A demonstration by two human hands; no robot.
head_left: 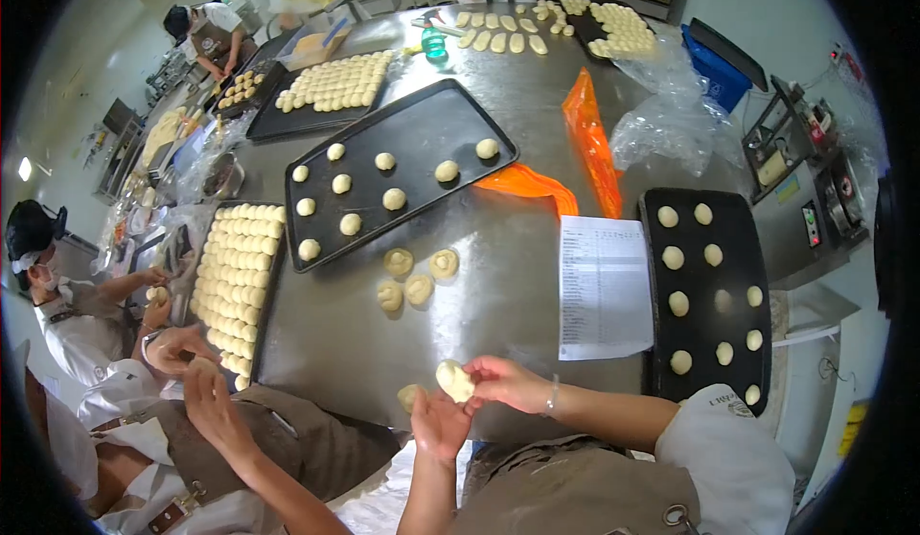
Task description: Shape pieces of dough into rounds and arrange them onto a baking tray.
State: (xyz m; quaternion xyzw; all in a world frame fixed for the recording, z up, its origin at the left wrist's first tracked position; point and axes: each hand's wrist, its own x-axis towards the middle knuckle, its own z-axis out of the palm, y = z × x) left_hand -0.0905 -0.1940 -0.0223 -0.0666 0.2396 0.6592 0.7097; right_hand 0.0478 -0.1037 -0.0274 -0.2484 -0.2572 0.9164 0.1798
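Observation:
My right hand [508, 383] pinches a pale dough ball [454, 380] between thumb and fingers at the table's front edge. Just below it, my left hand [443, 424] is held palm up, its fingers apart and close to the ball. Beside the left fingertips, partly hidden, is another dough piece [410, 398]; whether they touch it I cannot tell. Farther in on the steel table [498, 305] lie several rounded dough pieces with creased tops [419, 290]. Beyond them, a black baking tray [412, 118] carries spaced dough balls.
A printed sheet [606, 286] lies right of my hands, next to another black tray [700, 324] of dough balls. Orange plastic bags [592, 142] lie farther back. On the left, a co-worker's hands [206, 391] work near a full dough tray [235, 276]. Other people stand around the table.

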